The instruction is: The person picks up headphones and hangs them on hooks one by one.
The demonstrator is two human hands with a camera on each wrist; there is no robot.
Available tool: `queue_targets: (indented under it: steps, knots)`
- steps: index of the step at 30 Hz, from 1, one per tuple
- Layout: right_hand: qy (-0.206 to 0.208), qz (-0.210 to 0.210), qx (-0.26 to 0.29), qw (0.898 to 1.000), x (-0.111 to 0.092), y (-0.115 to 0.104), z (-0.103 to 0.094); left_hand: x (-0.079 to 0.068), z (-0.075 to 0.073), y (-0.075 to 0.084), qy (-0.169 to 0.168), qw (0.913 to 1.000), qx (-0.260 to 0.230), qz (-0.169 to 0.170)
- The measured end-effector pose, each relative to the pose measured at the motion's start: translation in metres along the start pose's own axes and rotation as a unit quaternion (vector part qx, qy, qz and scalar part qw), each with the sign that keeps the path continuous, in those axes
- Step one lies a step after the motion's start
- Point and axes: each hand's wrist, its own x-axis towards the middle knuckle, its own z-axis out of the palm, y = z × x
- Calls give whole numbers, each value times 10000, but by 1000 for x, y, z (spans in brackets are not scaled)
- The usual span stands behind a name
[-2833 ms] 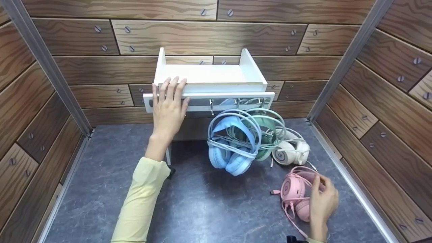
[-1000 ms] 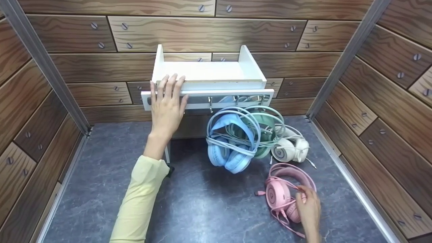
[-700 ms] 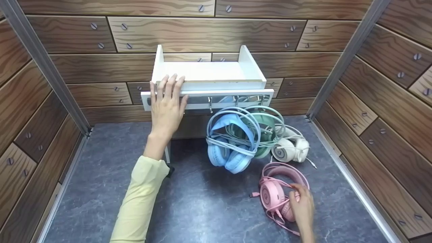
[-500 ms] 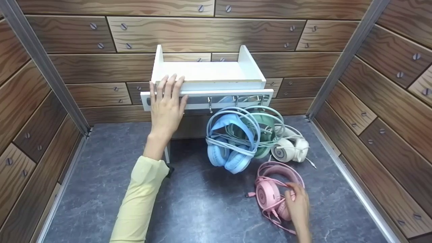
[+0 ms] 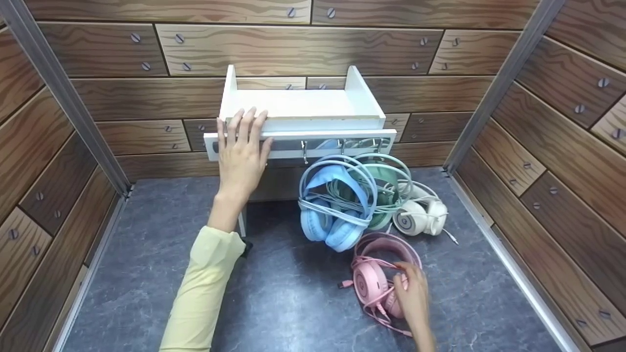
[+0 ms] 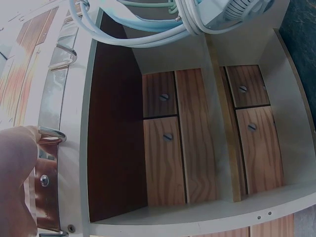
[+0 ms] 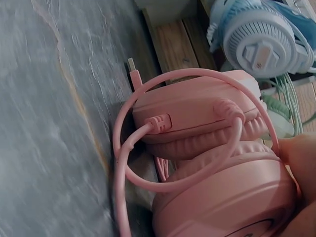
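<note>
My left hand (image 5: pixel 239 164) lies with straight fingers over the left end of the white shelf's hook rail (image 5: pixel 288 134), fingertips on the shelf's front edge. Pink headphones (image 5: pixel 370 282), their cable looped around them, are in my right hand (image 5: pixel 413 296), which grips them at the right ear cup and cable. The right wrist view shows both pink ear cups (image 7: pixel 222 192) close up and a USB plug (image 7: pixel 133 71). Blue headphones (image 5: pixel 318 222) hang from a hook, with green headphones (image 5: pixel 384 188) hanging to their right. A hook (image 5: pixel 305 152) left of the blue pair holds nothing.
White headphones (image 5: pixel 413 217) are behind and to the right of the pink pair. The white shelf (image 5: pixel 293 102) stands against the back wood-patterned wall (image 5: pixel 303 49). Grey marbled floor (image 5: pixel 274 303) spreads in front, with wood-patterned walls on both sides.
My right hand has carried the pink headphones leftward from the right side, to just below the blue pair. My left hand has stayed on the rail, and the hanging headphones have not moved.
</note>
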Motion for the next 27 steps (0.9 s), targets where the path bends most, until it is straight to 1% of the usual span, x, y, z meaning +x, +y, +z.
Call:
queue_targets:
  steps: [4,6,9,12,16,18,20,22,24,25,27]
  knots:
    - [90,-127,259,9995,0,-1,1,0,0,0,-29,10000,1,-16]
    - [99,-72,484,9988,0,-1,0,0,0,0,-38,10000,-17,-28]
    - [66,156,795,9967,3,1,-4,0,0,0,-32,10000,-65,-34]
    - [75,431,987,9942,8,2,-10,0,0,0,-7,10000,-93,-19]
    - [101,727,854,9936,22,7,-21,1,0,0,15,9999,-128,1]
    - [-97,975,609,9933,32,13,-29,1,0,0,11,9999,-133,4]
    - [-515,1313,346,9894,41,20,-35,1,0,0,2,9999,-130,1]
    - [-1045,1571,92,9820,49,30,-40,0,0,0,0,9999,-111,-4]
    - [-1555,1744,-104,9723,56,39,-42,0,0,-1,4,9999,-102,-2]
    - [-1755,1799,-155,9678,58,44,-41,0,0,-1,8,9999,-106,4]
    - [-1980,1804,-204,9632,61,52,-39,0,0,-1,24,9999,-98,19]
